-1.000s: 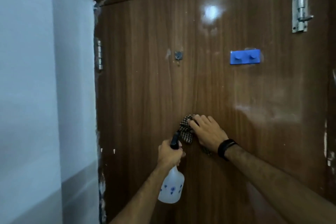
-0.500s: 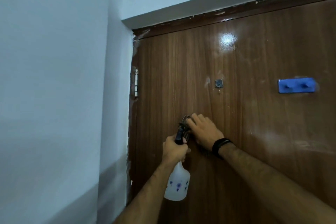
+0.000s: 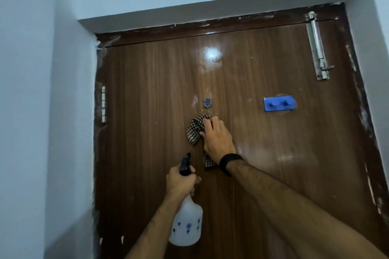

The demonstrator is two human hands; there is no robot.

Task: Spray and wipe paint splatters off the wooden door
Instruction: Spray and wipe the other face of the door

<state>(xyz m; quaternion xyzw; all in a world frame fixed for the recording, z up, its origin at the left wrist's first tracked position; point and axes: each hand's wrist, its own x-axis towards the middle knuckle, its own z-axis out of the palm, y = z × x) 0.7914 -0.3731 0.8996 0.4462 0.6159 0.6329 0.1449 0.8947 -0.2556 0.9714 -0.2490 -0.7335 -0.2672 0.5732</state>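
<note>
A dark brown wooden door fills the view, with pale paint smears near its middle and along the right frame edge. My right hand, a black band on its wrist, presses a brown-and-white checked cloth flat against the door just below a small metal hook. My left hand grips the black trigger head of a translucent white spray bottle with blue flower prints, held lower and to the left of the cloth, a little off the door.
A blue two-peg hook strip is stuck to the door at the right. A small metal hook plate sits above the cloth. A steel tower bolt is at the upper right. A hinge and light blue wall lie left.
The view has tilted up and shifted, now showing the whole door top. My right hand with the cloth has slid up and away from the bottle, and more cloth shows.
</note>
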